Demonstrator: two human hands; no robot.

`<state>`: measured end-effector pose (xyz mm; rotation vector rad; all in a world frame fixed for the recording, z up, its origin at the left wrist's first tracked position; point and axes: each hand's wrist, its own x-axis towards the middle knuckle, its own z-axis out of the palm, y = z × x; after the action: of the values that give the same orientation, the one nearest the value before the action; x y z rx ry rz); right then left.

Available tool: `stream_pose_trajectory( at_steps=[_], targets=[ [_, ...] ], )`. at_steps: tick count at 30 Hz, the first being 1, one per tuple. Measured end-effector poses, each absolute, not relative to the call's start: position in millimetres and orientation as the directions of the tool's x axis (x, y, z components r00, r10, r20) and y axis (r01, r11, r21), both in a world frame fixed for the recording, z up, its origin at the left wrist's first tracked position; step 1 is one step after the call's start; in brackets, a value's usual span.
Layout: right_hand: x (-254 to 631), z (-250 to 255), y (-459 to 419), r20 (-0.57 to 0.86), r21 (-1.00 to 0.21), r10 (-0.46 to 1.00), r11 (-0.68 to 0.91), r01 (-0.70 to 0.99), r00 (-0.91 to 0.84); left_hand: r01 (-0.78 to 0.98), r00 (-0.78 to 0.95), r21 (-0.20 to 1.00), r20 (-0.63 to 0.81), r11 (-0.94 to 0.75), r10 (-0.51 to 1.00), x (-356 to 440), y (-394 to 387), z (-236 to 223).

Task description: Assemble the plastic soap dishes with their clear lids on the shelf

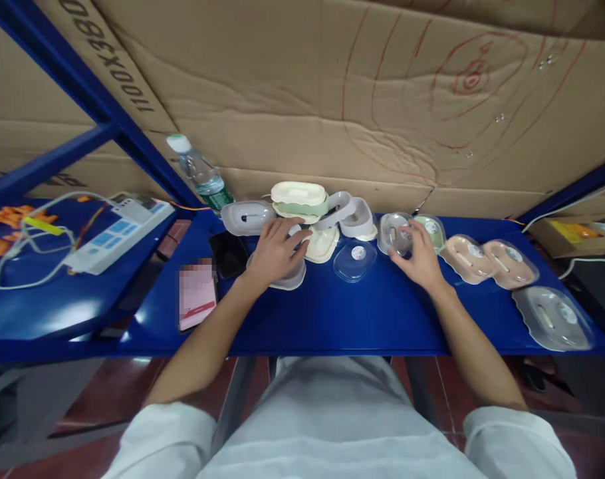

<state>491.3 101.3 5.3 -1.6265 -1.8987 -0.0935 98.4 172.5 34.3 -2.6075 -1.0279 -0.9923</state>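
Observation:
My left hand (277, 251) lies curled over a pale oval plastic case (288, 277) on the blue shelf (332, 319), fingers wrapped on its top. My right hand (418, 256) rests with fingers bent against a clear-lidded grey case (393, 233) and a green-tinted one (432, 228) beside it. Between the hands lie a loose clear lid (355, 259) with a round sticker and a cream case (322, 244). A heap of cream, green and grey cases (302, 198) is stacked behind.
Two pink cases (486, 261) and a grey one (552, 318) sit to the right. A black phone (229, 254) and a pink phone (197, 293) lie at left, a water bottle (203, 173) behind them. A white power strip (118, 234) with cables sits far left. Cardboard (382, 93) forms the back wall.

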Motion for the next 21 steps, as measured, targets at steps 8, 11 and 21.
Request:
stream_pose_trajectory(
  at_steps=[8,11,21],
  targets=[
    [441,28,155,0.575,-0.448,0.809,0.434,0.781,-0.120,0.611,0.610,0.007,0.634,-0.791,0.476,104,178,20],
    [421,38,184,0.540,-0.478,0.817,0.498,0.723,-0.205,0.618,0.610,0.002,0.629,-0.786,0.481,104,179,18],
    [422,65,183,0.562,-0.377,0.799,0.479,0.793,-0.215,0.605,0.623,0.003,0.621,-0.796,0.476,103,175,24]
  ],
)
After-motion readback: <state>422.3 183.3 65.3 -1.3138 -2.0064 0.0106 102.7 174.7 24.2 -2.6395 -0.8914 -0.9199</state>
